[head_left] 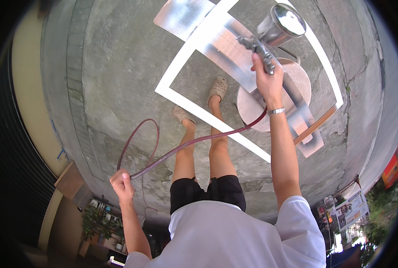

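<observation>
My right hand (269,81) is wrapped round a metal spray gun (266,57) with a shiny round cup (283,25) on top, held over the work. A dark red air hose (199,140) runs from below the gun to my left hand (122,184), which is closed around it at the lower left. Beneath the gun lies a rectangular frame (199,114), mostly painted white. One short stretch of the frame (319,123) at the right is still brown. A paint-misted flat board (229,52) passes under the frame and rests on a round stool (298,76).
Grey, cracked concrete floor (114,85) surrounds the work. A loop of the hose (156,127) lies left of my feet in clogs (218,87). A dark ribbed shutter (22,174) stands at the far left, with potted plants (96,221) at the lower left.
</observation>
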{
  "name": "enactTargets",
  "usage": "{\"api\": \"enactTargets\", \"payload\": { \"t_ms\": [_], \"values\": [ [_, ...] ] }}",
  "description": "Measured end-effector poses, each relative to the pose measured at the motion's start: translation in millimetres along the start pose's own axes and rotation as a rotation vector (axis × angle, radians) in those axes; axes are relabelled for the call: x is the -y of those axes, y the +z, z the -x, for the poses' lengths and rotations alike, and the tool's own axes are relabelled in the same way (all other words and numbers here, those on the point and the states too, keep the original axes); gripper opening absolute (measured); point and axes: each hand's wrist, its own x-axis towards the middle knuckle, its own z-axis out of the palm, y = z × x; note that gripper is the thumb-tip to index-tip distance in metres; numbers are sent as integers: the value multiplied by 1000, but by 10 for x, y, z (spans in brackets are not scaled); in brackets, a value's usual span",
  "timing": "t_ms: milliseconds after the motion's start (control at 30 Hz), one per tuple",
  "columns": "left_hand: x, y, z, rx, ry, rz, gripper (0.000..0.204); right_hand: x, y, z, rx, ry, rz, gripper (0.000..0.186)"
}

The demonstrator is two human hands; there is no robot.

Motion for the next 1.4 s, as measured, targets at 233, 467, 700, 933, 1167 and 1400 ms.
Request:
{"api": "enactTargets", "payload": {
  "t_ms": [233,467,700,933,1167,1400],
  "values": [
    [568,-303,264,-11,14,-100,53,188,378,1567,330,79,-95,34],
    [1474,-475,768,82,-29,-157,56,233,252,2741,317,-61,-149,29],
    [2374,-464,1040,246,-154,-317,71,546,-608,4148,-24,166,-433,38],
    [2178,-319,910,582,-13,-431,74,705,-1284,5278,-571,209,-439,39],
    [1623,-178,852,615,135,-505,72,818,-1366,6404,-734,225,-508,45],
    [1567,-133,1525,620,295,-485,72,296,-1292,7285,-946,304,-399,52]
  ]
}}
